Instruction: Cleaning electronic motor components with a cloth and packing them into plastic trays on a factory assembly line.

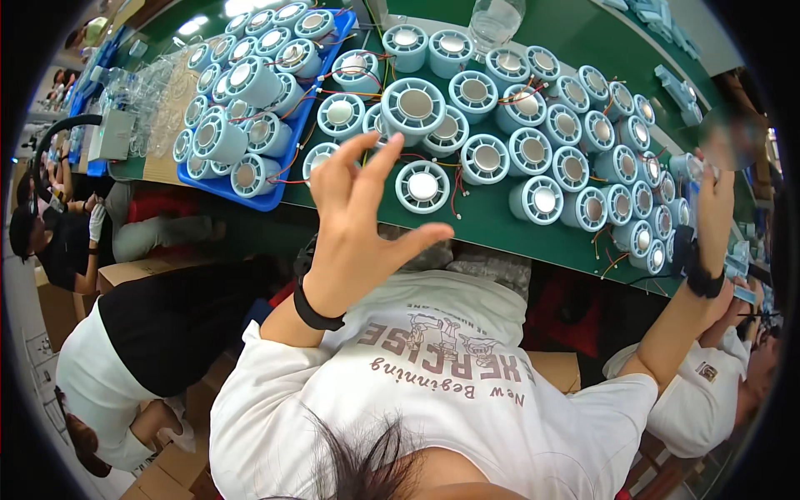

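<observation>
My left hand [354,196] is over the near edge of the table, its thumb stretched out and its fingers apart. Its fingertips come close to a light-blue round housing [414,104] with a silver disc in its ribbed top; this one sits higher than its neighbours. Whether a finger touches it, I cannot tell. Below those fingertips lies another such housing [422,187]. My right hand [714,187] reaches to the far right end of the rows, beside a light-blue housing [683,167]. Its fingers are partly smeared, and anything in them cannot be made out.
Many like housings with thin coloured wires cover the green table [492,218]. A blue tray [271,198] holds more in a pile. A clear jar [497,25] stands behind; clear plastic parts [154,92] lie left. Other people work on both sides.
</observation>
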`<state>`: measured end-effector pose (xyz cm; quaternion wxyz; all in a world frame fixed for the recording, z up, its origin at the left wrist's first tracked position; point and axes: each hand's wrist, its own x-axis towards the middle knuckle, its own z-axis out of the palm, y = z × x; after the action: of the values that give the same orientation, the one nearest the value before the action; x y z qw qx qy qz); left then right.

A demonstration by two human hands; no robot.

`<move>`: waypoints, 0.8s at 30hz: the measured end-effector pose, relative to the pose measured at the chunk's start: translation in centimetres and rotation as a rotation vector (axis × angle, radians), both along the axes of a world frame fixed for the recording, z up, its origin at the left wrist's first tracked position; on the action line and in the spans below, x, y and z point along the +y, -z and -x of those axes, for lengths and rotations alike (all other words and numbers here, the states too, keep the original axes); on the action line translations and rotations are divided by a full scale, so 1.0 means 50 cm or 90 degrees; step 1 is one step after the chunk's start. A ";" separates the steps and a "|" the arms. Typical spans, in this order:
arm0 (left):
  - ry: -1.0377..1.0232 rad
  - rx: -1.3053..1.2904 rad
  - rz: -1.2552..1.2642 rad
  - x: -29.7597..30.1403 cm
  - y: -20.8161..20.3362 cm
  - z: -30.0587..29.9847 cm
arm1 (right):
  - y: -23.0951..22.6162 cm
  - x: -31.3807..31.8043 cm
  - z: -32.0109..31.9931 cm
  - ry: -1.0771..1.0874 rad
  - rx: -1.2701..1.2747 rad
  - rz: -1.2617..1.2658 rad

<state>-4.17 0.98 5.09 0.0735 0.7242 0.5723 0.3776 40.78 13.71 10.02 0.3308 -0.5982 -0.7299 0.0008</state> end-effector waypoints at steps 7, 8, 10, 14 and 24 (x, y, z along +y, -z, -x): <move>-0.043 0.009 -0.129 0.091 0.017 -0.003 | -0.008 -0.172 0.286 -0.165 0.305 0.173; -0.031 0.038 -0.133 0.103 0.022 -0.008 | -0.001 -0.190 0.316 -0.168 0.356 0.186; -0.039 0.039 -0.127 0.126 0.042 -0.008 | 0.010 -0.213 0.337 -0.171 0.408 0.198; -0.051 0.008 -0.118 0.123 0.041 0.000 | 0.021 -0.236 0.351 -0.284 0.270 0.280; 0.323 -0.764 0.358 -0.015 -0.069 -0.006 | 0.028 -0.247 0.457 -0.432 0.147 0.045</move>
<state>-3.87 0.23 8.53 0.6459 0.4557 0.3225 0.5207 17.95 1.34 8.63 0.3712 -0.3291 -0.8440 0.2036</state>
